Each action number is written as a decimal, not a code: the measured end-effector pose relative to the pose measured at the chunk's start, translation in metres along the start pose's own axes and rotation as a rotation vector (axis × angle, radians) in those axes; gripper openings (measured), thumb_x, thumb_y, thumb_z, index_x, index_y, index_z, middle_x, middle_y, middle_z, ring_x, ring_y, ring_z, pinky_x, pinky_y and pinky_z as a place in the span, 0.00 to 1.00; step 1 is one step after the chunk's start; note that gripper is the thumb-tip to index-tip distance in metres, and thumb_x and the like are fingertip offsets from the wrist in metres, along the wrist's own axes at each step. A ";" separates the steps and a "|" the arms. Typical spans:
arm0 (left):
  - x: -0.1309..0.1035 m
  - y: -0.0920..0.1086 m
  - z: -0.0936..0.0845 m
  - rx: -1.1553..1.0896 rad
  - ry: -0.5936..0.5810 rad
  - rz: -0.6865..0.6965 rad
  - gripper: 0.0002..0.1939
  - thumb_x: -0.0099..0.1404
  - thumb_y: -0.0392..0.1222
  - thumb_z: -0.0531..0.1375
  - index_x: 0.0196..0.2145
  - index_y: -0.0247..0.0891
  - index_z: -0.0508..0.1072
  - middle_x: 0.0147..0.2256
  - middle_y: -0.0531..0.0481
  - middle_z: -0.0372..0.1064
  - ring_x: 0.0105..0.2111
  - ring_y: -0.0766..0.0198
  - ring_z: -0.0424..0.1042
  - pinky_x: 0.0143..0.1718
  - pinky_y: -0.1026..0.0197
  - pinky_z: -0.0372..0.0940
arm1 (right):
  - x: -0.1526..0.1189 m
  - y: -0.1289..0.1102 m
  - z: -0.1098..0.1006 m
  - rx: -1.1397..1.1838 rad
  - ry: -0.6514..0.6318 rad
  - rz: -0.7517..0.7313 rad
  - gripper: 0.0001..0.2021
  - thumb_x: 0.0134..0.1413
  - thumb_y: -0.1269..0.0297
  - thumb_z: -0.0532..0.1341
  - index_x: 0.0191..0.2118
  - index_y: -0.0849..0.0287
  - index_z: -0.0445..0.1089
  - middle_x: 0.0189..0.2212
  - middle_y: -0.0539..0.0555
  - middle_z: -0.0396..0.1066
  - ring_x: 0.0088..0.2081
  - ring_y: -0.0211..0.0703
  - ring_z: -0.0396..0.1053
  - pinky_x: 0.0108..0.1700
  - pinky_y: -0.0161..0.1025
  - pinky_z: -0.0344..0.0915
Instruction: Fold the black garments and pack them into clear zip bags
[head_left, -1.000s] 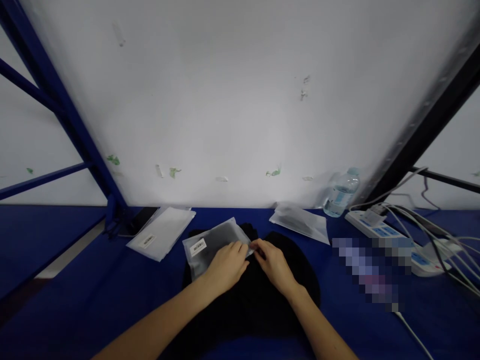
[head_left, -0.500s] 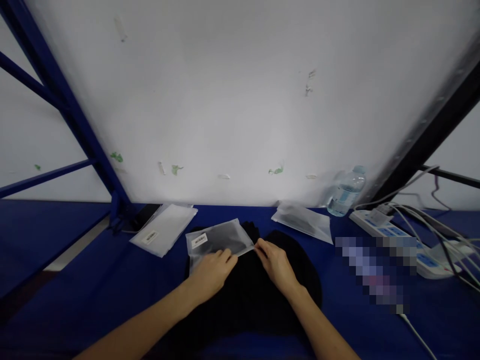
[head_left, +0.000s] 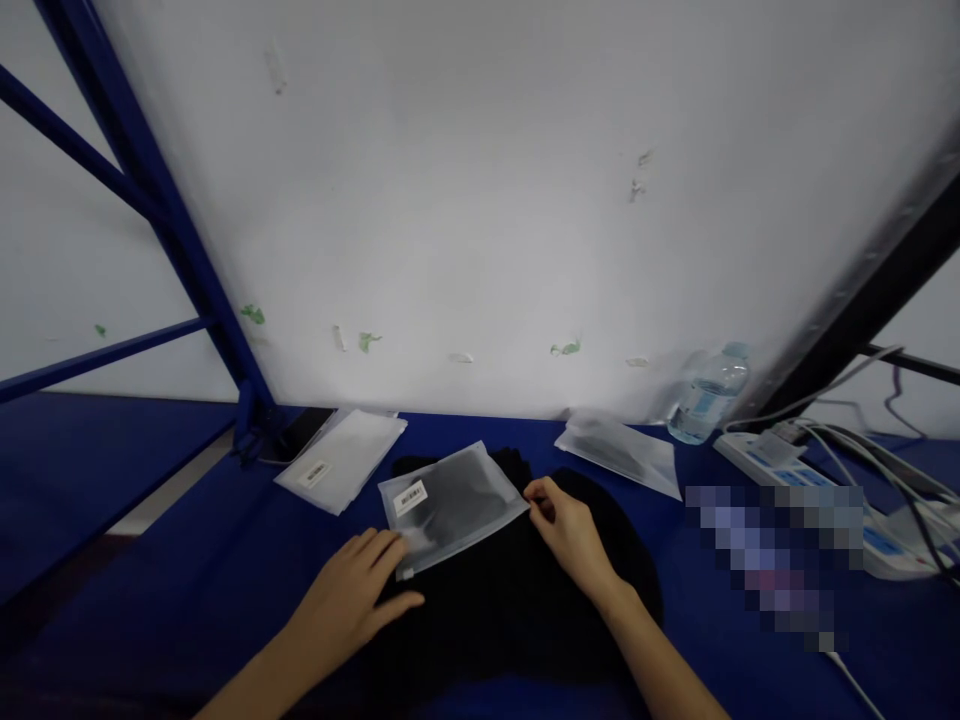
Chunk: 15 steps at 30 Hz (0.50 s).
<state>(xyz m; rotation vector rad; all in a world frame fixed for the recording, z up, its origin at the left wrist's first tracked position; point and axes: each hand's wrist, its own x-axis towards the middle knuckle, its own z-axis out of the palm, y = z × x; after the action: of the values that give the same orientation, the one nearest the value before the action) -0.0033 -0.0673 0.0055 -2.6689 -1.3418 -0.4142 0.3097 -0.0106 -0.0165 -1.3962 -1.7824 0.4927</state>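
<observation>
A frosted zip bag [head_left: 457, 508] with a barcode label lies on black fabric [head_left: 495, 620], and something dark shows through it. My right hand [head_left: 566, 530] pinches the bag's right corner between thumb and fingers. At the bag's lower left, near its slider, is my left hand [head_left: 360, 585], fingers spread and thumb apart, the fingertips at the bag's edge. Back left lies a pale bag with a barcode label [head_left: 345, 460]. Another frosted bag [head_left: 622, 452] rests at the back right, a darker patch inside it.
On the blue table [head_left: 187, 560], a water bottle [head_left: 709, 395] stands against the white wall [head_left: 480, 220]. A power strip [head_left: 817, 500] with cables and a blurred-out item are at right. A dark flat object [head_left: 304, 432] lies back left, beside a blue frame [head_left: 187, 250].
My left hand has slid left and down along the bag to its lower left corner, and its fingers have spread. My right hand still pinches the right corner. The view has shifted slightly.
</observation>
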 end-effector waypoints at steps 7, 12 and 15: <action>0.004 -0.019 0.017 -0.082 -0.012 -0.099 0.27 0.74 0.42 0.45 0.67 0.51 0.43 0.66 0.53 0.49 0.65 0.56 0.49 0.60 0.47 0.55 | 0.034 -0.016 0.005 -0.042 -0.153 0.176 0.18 0.58 0.51 0.51 0.37 0.56 0.73 0.35 0.55 0.76 0.38 0.46 0.73 0.40 0.38 0.62; 0.006 -0.022 0.038 -0.092 -0.051 -0.067 0.29 0.74 0.42 0.44 0.67 0.52 0.38 0.66 0.54 0.47 0.65 0.57 0.48 0.61 0.46 0.51 | 0.054 -0.030 0.016 -0.072 -0.251 0.251 0.24 0.44 0.38 0.61 0.28 0.59 0.73 0.26 0.53 0.74 0.29 0.44 0.71 0.29 0.34 0.58; 0.005 -0.024 0.041 -0.109 -0.007 -0.092 0.29 0.73 0.43 0.46 0.67 0.52 0.41 0.66 0.53 0.49 0.65 0.55 0.47 0.61 0.45 0.52 | 0.058 -0.029 0.018 -0.064 -0.296 0.277 0.21 0.41 0.42 0.65 0.24 0.58 0.72 0.22 0.49 0.72 0.27 0.40 0.69 0.25 0.32 0.55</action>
<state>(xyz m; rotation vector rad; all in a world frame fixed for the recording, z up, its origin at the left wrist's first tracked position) -0.0119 -0.0402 -0.0322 -2.7037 -1.4899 -0.5027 0.2733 0.0371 0.0139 -1.6971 -1.8546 0.8321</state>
